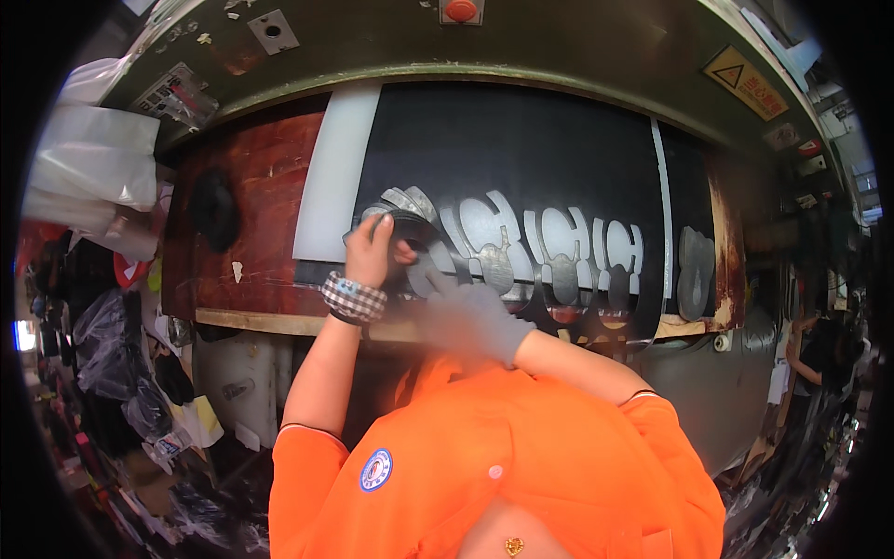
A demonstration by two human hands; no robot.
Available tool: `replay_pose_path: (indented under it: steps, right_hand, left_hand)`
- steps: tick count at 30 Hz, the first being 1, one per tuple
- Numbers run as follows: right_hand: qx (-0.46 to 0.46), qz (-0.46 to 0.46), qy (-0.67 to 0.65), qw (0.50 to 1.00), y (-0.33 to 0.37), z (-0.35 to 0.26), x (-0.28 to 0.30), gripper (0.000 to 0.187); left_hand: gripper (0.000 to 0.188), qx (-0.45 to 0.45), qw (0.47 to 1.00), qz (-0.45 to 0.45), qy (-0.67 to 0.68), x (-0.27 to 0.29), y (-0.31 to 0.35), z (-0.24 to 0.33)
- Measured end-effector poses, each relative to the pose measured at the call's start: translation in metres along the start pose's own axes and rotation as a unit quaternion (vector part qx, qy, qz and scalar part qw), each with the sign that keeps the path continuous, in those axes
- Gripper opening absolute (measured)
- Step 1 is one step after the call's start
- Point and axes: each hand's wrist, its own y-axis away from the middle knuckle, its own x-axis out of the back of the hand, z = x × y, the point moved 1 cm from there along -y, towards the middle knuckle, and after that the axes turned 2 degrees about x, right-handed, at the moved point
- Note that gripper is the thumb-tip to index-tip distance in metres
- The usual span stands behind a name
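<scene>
Left hand: the bare left hand point(371, 250), with a checked band at the wrist, sits a little left of the frame's centre, its fingers point(380, 226) curled over the rim of a metal cutting die point(402, 212).
Left hand's hold: closed on the die's near edge; the thumb side is hidden behind the hand.
Cutting die: a dark, rounded steel outline, tilted up off the black sheet point(521, 158) at the sheet's lower left part.
Right hand: the right hand point(470, 315) in a grey glove lies just below the middle of the frame, blurred, pressed flat toward the sheet's lower edge.
Right hand's hold: cannot tell whether its fingers grip anything; the blur hides them.
Black sheet: spread across the middle of the bench point(261, 186), with a row of cut-out holes point(559, 252) running rightward from the die, pale surface showing through them.
White board: a pale strip point(331, 177) lies under the sheet's left edge, on the reddish bench top.
Cut pieces: a grey stack of cut shapes point(695, 270) stands at the sheet's right end.
Press head: a dark green machine head point(559, 37) arches over the top of the frame, with a red button point(460, 9) at the top centre.
</scene>
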Motion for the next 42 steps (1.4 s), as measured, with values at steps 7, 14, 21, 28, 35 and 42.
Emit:
replay_pose_path:
  steps: [7,14,21,28,35,42]
  right_hand:
    - [-0.003,-0.061,0.015,0.998,-0.006,0.000,-0.026,0.056]
    - [0.036,0.210,-0.182,0.960,0.026,0.023,0.008,0.032]
    - [-0.208,0.364,-0.219,0.881,0.094,0.085,0.033,0.010]
    - [-0.347,0.379,-0.086,0.854,0.176,0.138,0.030,0.016]
    - [-0.498,0.367,0.046,0.784,0.256,0.175,-0.002,0.026]
    - [-0.554,0.380,0.170,0.721,0.296,0.220,-0.011,0.065]
  left_hand:
    - [0.027,-0.192,0.963,0.125,0.142,0.078,-0.010,0.134]
    - [0.023,-0.355,0.890,0.264,-0.114,0.170,0.024,0.198]
    - [0.056,-0.336,0.665,0.068,-0.663,0.163,0.026,0.034]
    - [0.054,-0.288,0.720,0.115,-0.621,0.186,0.032,-0.004]
    - [0.047,-0.268,0.677,0.167,-0.665,0.162,0.069,0.011]
    - [0.045,-0.340,0.740,0.122,-0.568,0.066,-0.027,-0.001]
